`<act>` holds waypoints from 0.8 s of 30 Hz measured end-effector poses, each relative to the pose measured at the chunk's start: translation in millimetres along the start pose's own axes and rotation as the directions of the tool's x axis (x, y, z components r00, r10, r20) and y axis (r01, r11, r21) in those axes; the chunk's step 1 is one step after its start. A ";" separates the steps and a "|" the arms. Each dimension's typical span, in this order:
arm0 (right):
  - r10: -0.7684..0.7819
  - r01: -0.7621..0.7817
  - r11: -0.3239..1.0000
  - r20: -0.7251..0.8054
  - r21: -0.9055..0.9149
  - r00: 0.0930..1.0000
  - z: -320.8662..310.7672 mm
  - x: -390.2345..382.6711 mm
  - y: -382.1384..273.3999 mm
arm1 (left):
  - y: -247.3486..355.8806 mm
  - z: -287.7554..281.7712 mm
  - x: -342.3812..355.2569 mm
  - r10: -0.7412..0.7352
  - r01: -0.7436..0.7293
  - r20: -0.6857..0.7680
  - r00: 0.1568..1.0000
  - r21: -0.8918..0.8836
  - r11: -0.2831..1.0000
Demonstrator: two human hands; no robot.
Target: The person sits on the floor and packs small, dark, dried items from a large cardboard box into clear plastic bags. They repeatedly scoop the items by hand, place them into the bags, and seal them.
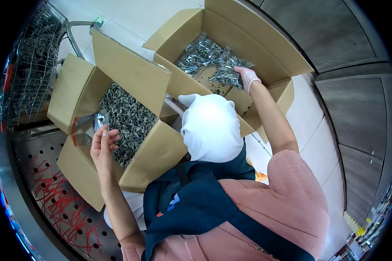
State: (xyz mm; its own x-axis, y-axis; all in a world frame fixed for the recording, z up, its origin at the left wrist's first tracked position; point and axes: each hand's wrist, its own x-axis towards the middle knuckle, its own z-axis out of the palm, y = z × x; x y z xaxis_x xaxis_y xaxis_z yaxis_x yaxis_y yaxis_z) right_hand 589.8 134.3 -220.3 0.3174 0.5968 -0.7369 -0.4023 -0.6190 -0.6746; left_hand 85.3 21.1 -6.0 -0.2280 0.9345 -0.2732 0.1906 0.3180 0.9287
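My left hand (103, 147) is at the near left side of an open cardboard box (148, 150), thumb and fingers pinching a piece of clear plastic (101, 119), perhaps a bag. That box is filled with loose, dark, crinkled dried pieces (127, 124) that look like dried wood ear. My right hand (248, 78), in a thin pale glove, grips the right end of a clear bag of the same dark pieces (227, 66) inside a second cardboard box (257, 43). Beside it in that box lies another filled clear bag (199, 54).
A white cloth-covered rounded thing (212, 128) stands between me and the boxes. At the far left is a wire basket (37, 65) with dark contents. A perforated metal surface with red strands (63, 195) lies left. Dark cabinet panels (357, 108) line the right.
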 end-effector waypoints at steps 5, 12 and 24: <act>0.283 -0.286 0.893 -0.059 -0.348 0.957 41.2 -7.8 34.3 | -14.5 4.4 -3.6 -0.044 0.044 -0.057 0.997 -0.009 0.999; -0.081 0.117 0.872 0.096 -0.475 0.992 34.5 -25.9 18.6 | -22.3 -10.3 -4.2 -0.033 0.024 0.022 0.999 0.343 0.939; -0.750 0.725 0.651 0.333 0.225 0.571 147.5 -266.9 -119.0 | -93.2 -118.4 98.0 0.554 0.058 -0.172 0.815 0.974 0.217</act>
State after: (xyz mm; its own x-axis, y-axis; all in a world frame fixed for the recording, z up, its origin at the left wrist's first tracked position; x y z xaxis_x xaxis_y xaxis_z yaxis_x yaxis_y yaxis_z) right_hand 426.2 123.9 63.1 0.1970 0.9753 0.1001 -0.2247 0.1443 -0.9637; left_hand -67.8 64.1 -89.6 -0.2441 0.9102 0.3346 0.9586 0.2786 -0.0584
